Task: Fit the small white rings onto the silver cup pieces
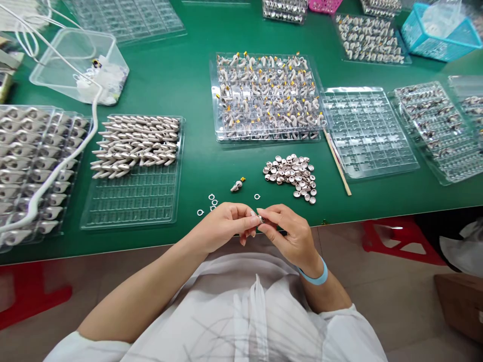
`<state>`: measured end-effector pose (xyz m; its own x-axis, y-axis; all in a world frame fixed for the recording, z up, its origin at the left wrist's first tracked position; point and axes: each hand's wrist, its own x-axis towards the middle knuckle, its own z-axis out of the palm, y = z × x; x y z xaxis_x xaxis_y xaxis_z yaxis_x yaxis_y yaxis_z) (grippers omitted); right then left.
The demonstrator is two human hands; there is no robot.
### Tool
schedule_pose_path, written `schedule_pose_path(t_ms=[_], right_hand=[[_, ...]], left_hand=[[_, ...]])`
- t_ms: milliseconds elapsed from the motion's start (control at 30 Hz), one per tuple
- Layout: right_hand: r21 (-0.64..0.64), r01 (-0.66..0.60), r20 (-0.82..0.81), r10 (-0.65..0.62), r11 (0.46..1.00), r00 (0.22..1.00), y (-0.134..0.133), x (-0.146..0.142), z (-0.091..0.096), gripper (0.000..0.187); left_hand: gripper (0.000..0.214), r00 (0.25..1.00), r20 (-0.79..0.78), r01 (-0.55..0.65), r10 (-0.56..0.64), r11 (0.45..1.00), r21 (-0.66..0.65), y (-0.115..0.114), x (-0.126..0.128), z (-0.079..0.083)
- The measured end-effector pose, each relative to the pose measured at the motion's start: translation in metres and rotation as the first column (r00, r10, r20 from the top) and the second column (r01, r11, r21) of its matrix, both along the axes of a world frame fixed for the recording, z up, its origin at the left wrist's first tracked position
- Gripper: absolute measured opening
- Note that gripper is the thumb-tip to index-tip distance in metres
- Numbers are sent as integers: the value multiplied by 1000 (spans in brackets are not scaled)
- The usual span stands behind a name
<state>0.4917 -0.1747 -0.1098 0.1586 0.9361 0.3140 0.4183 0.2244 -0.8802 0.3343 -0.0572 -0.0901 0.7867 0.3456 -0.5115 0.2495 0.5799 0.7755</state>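
Green matting covers the surface [181,90], whose near edge runs just below the hands; beyond that edge lie tan floor tiles, with red stools [400,236] at three and nine o'clock.

Both hands meet at six o'clock, over the near edge of the surface. The left hand [222,226] and the right hand [292,231] each have thumb and forefinger fingers closed together on one small pale part [260,218], pinched between the two sets of fingertips. The part is tiny and silvery-white, and its shape is too small to tell. A blue wristband [315,276] circles the right wrist.

- **Loose parts near the hands:** at eleven o'clock lie a few small rings [211,201]. At twelve o'clock lies a single white piece with a yellow tip [237,185]. At one o'clock sits a heap of round caps [292,176].
- **Behind the heap:** a clear tray of yellow-tipped pieces [264,95] stands at twelve o'clock, and an empty gridded tray [368,130] lies at two o'clock. A wooden stick [337,162] lies along the empty tray's left edge.
- **At ten o'clock:** a partly filled tray [132,206] holds rows of pale shells [136,146], and a white cable [75,156] crosses the tray beside it.
- **Far edge of the surface:** a clear tub [75,60] stands at ten o'clock and a blue basket [437,35] at two o'clock.
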Motion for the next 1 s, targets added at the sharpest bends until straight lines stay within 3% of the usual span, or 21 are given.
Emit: schedule_pose_path(t_ms=[367,500,567,633,667,767,833,900,1000], right_hand=[[182,90,168,-121,979,978,2,-6,-5,32],[138,156,105,-171,978,980,3,-8,-4,25],[90,180,71,-186,980,980,3,-8,-3,22],[50,207,39,-209,977,977,3,-8,-2,21],[36,219,23,-219,975,975,3,-8,-2,20],[17,230,-10,-230,973,973,3,-10,-2,19],[26,218,-11,-218,975,976,3,-11,-1,20],[42,208,4,-209,977,978,3,-13,0,21],[59,192,44,-195,980,980,2,-14,2,22]], left_hand=[[34,1000,14,-20,20,1000,-7,-5,1,-4],[32,996,-60,-49,59,986,158,-9,2,2],[26,992,-71,-81,107,950,301,-13,1,2],[23,989,-28,-111,146,851,513,-16,-1,0],[24,988,22,-132,154,757,640,-17,-2,-2],[25,975,202,-222,91,337,915,-19,-3,-9],[26,959,282,-283,24,128,951,-18,-3,-13],[28,951,309,-309,-9,41,950,-17,-2,-15],[26,952,306,-306,-15,12,952,-17,-3,-17]])
